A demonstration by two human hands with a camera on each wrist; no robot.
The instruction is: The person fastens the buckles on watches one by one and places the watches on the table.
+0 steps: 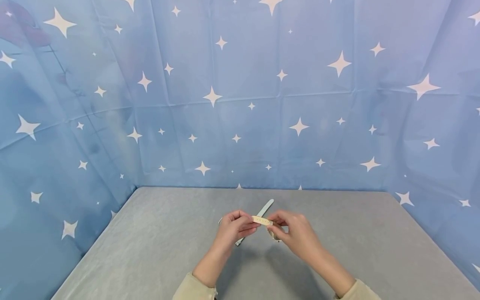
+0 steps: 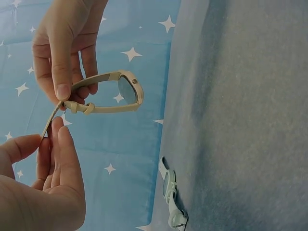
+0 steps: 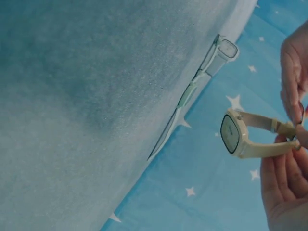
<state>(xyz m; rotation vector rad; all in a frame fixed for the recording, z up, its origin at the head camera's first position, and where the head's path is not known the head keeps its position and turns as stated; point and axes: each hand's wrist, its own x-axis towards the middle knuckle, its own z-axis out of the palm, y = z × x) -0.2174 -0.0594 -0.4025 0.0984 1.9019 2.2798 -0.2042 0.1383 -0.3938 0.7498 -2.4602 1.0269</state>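
Both hands hold a cream wristwatch (image 3: 243, 147) up above the table. Its squared case hangs below, and the strap makes a loop through the buckle. My left hand (image 1: 237, 228) pinches the free, holed end of the cream strap (image 1: 261, 220) between thumb and fingers. On the other side, my right hand (image 1: 296, 230) grips the strap by the buckle, which its fingers partly cover. In the left wrist view the left hand (image 2: 53, 187) is lower and the right hand (image 2: 65, 53) above it.
On the grey table (image 1: 157, 241) behind the hands lies a pale green watch (image 1: 267, 206), stretched out slantwise. Another pale watch (image 3: 228, 49) with a squared face lies beside it, mostly hidden by the left hand in the head view. A blue star-patterned cloth (image 1: 255, 83) encloses the table.
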